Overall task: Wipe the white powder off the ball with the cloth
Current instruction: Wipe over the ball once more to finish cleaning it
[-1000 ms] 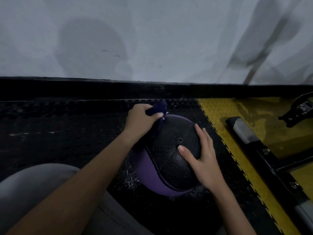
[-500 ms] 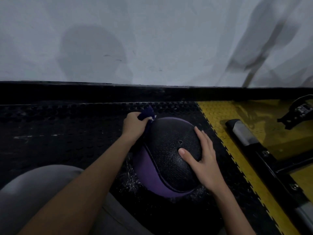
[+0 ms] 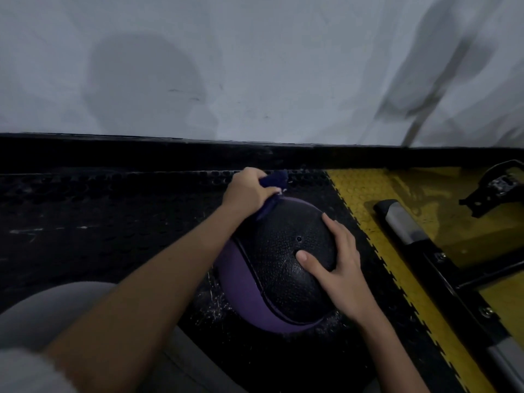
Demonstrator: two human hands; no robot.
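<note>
Dark blue cloth (image 3: 272, 191) is bunched in the curled fingers of the left hand (image 3: 247, 191) against the ball's upper edge. At frame centre, the black-and-purple ball (image 3: 279, 268) is steadied on black matting (image 3: 113, 222) by the spread right hand (image 3: 337, 268).

In the lower middle of the frame, a black and purple ball (image 3: 283, 265) is being held on a black mat (image 3: 113, 222). The right hand (image 3: 337, 268) is being laid flat on its right side. A dark blue cloth (image 3: 273, 181) is being gripped by the left hand (image 3: 246, 192) and pressed on the ball's top left.
</note>
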